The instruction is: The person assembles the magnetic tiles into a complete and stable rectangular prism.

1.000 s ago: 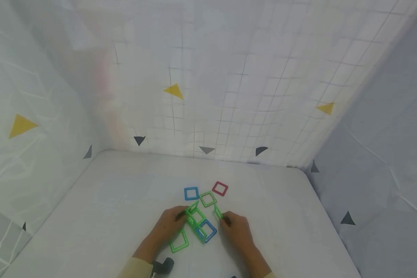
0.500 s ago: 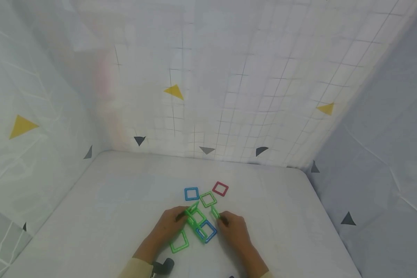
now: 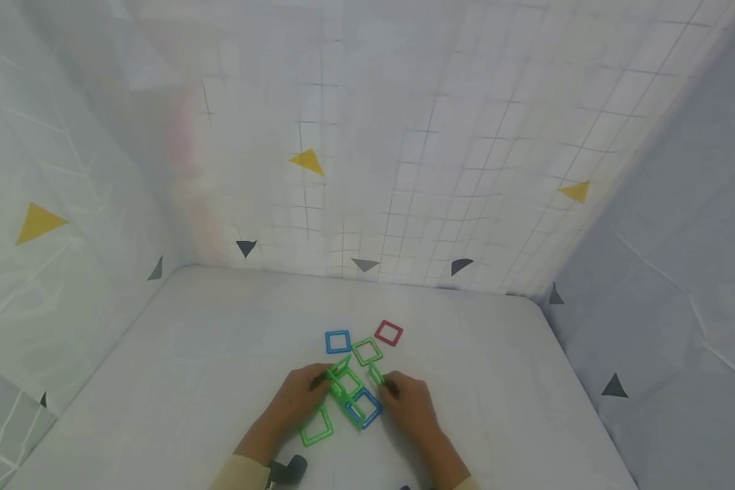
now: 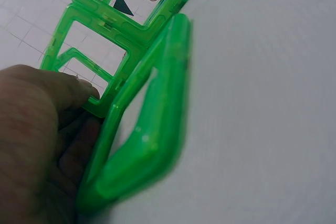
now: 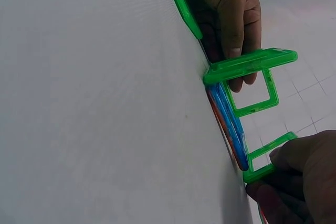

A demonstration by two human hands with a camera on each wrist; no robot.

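Note:
My left hand pinches an upright green square magnetic tile in a joined group. Another upright green tile continues the row beside a flat blue tile. To the right, my right hand pinches a separate green magnetic tile between thumb and fingers, tilted up from the table. That tile also shows in the right wrist view, a short way from the group. A loose green tile lies under the left wrist, partly hidden by it; it looms large in the left wrist view.
Beyond the hands lie a blue tile, a flat green tile and a red tile. The white table meets pale sheet walls at the back and sides. A black device sits by the left sleeve.
My right hand has shifted slightly left with its green tile, bringing it closer to the joined group. The left hand and the tiles on the table have stayed in place.

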